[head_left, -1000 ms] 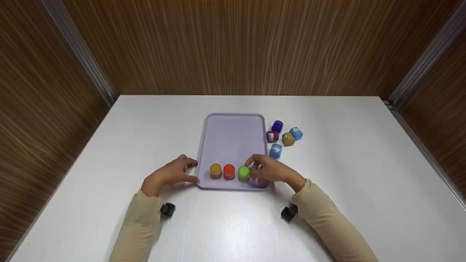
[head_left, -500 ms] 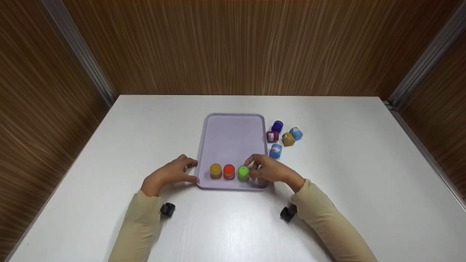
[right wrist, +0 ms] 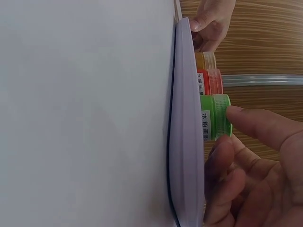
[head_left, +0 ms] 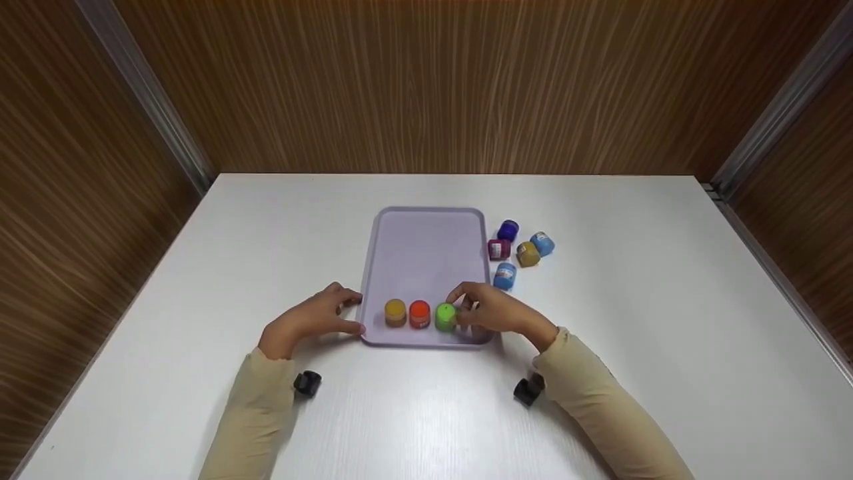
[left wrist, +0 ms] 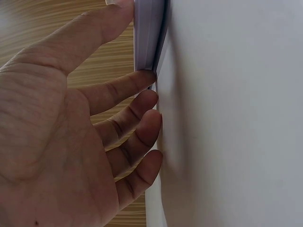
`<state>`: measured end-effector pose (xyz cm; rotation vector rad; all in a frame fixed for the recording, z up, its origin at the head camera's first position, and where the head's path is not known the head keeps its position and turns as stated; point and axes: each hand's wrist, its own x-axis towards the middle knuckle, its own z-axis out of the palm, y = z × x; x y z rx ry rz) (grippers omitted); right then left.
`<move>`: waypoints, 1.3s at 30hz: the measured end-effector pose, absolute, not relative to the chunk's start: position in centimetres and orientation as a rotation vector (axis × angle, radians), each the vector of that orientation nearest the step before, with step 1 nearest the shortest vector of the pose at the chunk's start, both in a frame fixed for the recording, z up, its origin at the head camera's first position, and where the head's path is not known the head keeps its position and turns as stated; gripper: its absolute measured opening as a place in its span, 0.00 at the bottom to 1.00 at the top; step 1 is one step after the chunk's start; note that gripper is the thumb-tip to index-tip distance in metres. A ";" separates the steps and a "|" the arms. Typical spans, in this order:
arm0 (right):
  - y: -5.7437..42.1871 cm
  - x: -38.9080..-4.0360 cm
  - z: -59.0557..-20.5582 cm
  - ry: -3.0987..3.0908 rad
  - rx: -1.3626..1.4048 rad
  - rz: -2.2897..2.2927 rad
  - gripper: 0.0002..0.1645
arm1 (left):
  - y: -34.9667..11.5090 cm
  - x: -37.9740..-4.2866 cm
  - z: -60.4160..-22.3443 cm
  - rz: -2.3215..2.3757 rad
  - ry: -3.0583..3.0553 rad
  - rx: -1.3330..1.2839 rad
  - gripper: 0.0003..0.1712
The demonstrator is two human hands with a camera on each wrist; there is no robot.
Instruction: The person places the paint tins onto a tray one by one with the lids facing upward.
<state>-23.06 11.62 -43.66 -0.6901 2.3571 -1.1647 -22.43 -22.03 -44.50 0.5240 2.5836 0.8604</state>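
Along the near end of a pale purple tray (head_left: pixel 430 250) stand three small paint jars in a row. They have a yellow-ochre lid (head_left: pixel 395 309), a red lid (head_left: pixel 419 311) and a bright green lid. My right hand (head_left: pixel 496 310) pinches the green paint jar (head_left: pixel 446 318) from the right, thumb at its lid in the right wrist view. That jar stands upright next to the red one. On the tray's left side, my left hand (head_left: pixel 316 315) touches the rim with spread thumb and index finger. The other left fingers bend loosely beside the tray in the left wrist view.
Right of the tray lie several more paint jars: purple (head_left: pixel 508 231), magenta (head_left: pixel 499 250), ochre (head_left: pixel 528 254) and two blue ones, one farther back (head_left: pixel 542 244) and one near the rim (head_left: pixel 504 276). Wood-grain panels (head_left: pixel 426 87) stand behind and beside the white table (head_left: pixel 413 413).
The green paint jar and my right hand have shifted very slightly left since one second ago. My left hand and the tray stay where they were.
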 end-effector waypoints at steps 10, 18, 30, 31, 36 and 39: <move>12.6 -23.2 -42.8 2.378 -0.644 -1.194 0.22 | -22.0 -22.5 -44.4 0.861 2.565 0.520 0.41; 15.0 -24.3 -41.8 2.416 -0.566 -1.293 0.24 | -22.1 -22.5 -44.4 0.868 2.569 0.524 0.41; 18.0 -26.1 -42.2 2.474 -0.320 -1.574 0.23 | -22.0 -22.4 -44.4 0.856 2.589 0.505 0.40; 18.1 -26.1 -42.2 2.459 -0.297 -1.609 0.24 | -22.0 -22.4 -44.4 0.856 2.591 0.507 0.40; 18.8 -26.4 -42.6 2.414 -0.189 -1.776 0.27 | -21.9 -22.5 -44.5 0.861 2.597 0.508 0.40; 18.9 -26.7 -42.8 2.390 -0.113 -1.867 0.29 | -21.8 -22.5 -44.5 0.855 2.599 0.515 0.40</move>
